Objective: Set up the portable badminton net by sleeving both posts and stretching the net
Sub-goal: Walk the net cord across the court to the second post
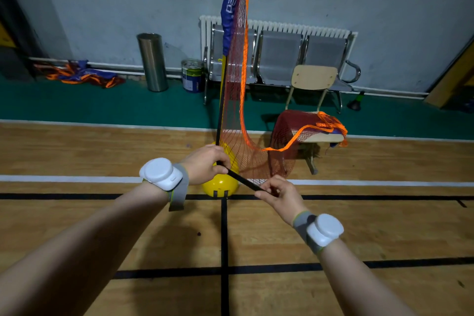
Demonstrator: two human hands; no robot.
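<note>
A thin black and yellow post [221,100] stands upright in a yellow dome base [220,182] on the wooden floor. A blue sleeve [230,2] with white lettering covers its upper part. The red mesh net [236,120] with orange edge tape [243,100] hangs from it and trails right onto a chair seat. My left hand [205,163] grips the post low, just above the base. My right hand [278,196] pinches the end of a black strap [242,180] that runs taut from my left hand.
A wooden chair [313,79] holds the bunched net end [307,124]. Behind it stand a row of metal seats [279,59], a radiator, a paint can [192,75] and a steel bin [152,61]. A blue and orange bag [82,74] lies by the wall at left.
</note>
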